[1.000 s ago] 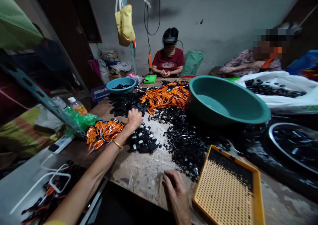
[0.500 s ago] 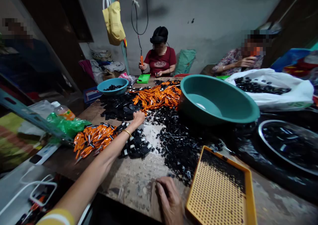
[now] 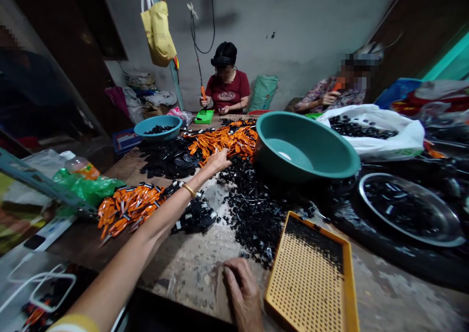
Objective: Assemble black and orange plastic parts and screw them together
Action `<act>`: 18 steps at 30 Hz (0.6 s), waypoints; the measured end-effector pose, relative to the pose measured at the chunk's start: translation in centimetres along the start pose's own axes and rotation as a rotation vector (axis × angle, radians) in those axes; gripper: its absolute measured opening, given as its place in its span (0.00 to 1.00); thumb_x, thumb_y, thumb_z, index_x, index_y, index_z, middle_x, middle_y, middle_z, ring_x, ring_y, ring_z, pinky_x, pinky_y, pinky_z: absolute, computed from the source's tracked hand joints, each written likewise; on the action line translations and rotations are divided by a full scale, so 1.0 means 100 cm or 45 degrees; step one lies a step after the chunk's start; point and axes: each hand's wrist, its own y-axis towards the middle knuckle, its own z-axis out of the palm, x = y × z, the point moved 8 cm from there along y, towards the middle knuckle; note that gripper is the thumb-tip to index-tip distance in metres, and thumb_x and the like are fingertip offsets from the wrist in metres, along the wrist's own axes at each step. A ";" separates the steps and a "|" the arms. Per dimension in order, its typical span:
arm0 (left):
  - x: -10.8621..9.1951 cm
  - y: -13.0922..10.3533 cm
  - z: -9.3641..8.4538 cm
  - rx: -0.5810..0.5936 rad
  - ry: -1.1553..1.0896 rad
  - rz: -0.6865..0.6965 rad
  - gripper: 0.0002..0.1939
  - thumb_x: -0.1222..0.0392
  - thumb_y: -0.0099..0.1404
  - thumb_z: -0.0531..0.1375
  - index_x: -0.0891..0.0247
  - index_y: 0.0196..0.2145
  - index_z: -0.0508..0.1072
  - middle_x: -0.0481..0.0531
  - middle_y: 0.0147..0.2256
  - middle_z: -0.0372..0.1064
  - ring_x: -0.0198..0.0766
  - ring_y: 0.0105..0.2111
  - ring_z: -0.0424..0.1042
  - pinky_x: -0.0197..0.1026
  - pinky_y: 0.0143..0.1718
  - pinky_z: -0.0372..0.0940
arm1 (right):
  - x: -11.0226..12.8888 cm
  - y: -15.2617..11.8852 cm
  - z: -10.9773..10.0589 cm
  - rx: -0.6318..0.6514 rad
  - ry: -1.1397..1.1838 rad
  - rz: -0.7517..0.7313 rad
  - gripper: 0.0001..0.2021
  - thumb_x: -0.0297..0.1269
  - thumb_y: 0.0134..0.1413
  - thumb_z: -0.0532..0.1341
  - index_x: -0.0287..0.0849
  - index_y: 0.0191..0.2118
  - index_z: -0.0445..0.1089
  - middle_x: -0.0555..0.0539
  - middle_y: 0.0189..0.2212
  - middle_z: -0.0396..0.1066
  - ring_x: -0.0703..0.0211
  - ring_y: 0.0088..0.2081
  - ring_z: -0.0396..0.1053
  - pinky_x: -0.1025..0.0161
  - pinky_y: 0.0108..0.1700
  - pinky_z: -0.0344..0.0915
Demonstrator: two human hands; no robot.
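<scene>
My left hand (image 3: pixel 219 161) reaches far over the table, a yellow bangle (image 3: pixel 189 190) on its wrist. Its fingers look stretched out and apart at the near edge of a heap of orange handle-like pieces (image 3: pixel 234 139), just above small black parts (image 3: pixel 252 215). I see nothing held in it. Close to me, my right hand (image 3: pixel 245 290) rests on the wooden table (image 3: pixel 183 268) with its fingers curled in, and nothing shows in them. Right beside it lies a yellow perforated tray (image 3: pixel 308 283) with tiny black pieces along its far side.
A large green basin (image 3: pixel 308 149) stands right of the orange heap. Further right are a white bag (image 3: pixel 395 146) of black parts and a metal tray (image 3: pixel 366 195). At left lies another orange pile (image 3: pixel 126 207). Two people (image 3: pixel 229 90) sit across; one holds an orange tool (image 3: pixel 203 95).
My left hand has moved right and slightly farther away, from the black pieces to the orange heap, its fingers now stretched out. My right hand stays on the table. The view has turned slightly right.
</scene>
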 end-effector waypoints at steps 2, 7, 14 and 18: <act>-0.006 0.009 -0.005 0.011 -0.034 0.047 0.29 0.58 0.63 0.58 0.54 0.61 0.55 0.49 0.47 0.71 0.38 0.45 0.70 0.38 0.44 0.63 | -0.001 0.000 0.000 0.001 0.009 0.006 0.07 0.34 0.61 0.54 0.45 0.36 0.69 0.48 0.32 0.69 0.59 0.36 0.69 0.66 0.38 0.66; 0.034 0.002 0.019 0.088 0.043 -0.099 0.16 0.57 0.65 0.57 0.63 0.50 0.68 0.56 0.48 0.68 0.43 0.46 0.69 0.49 0.47 0.65 | -0.003 0.001 0.003 -0.009 0.040 0.006 0.08 0.35 0.61 0.54 0.45 0.35 0.70 0.48 0.31 0.68 0.58 0.35 0.69 0.66 0.36 0.66; 0.076 -0.020 0.059 0.067 -0.098 -0.254 0.17 0.56 0.66 0.57 0.64 0.51 0.67 0.57 0.51 0.65 0.44 0.47 0.68 0.53 0.47 0.66 | 0.002 0.004 0.003 0.012 0.035 -0.020 0.08 0.34 0.62 0.53 0.44 0.35 0.69 0.49 0.31 0.67 0.60 0.34 0.68 0.67 0.36 0.65; 0.088 -0.019 0.053 0.050 -0.382 -0.315 0.16 0.56 0.66 0.57 0.65 0.49 0.68 0.57 0.49 0.66 0.43 0.46 0.69 0.51 0.45 0.67 | 0.003 0.003 0.003 0.010 0.002 -0.026 0.08 0.34 0.62 0.53 0.44 0.35 0.69 0.49 0.31 0.67 0.60 0.34 0.68 0.67 0.36 0.65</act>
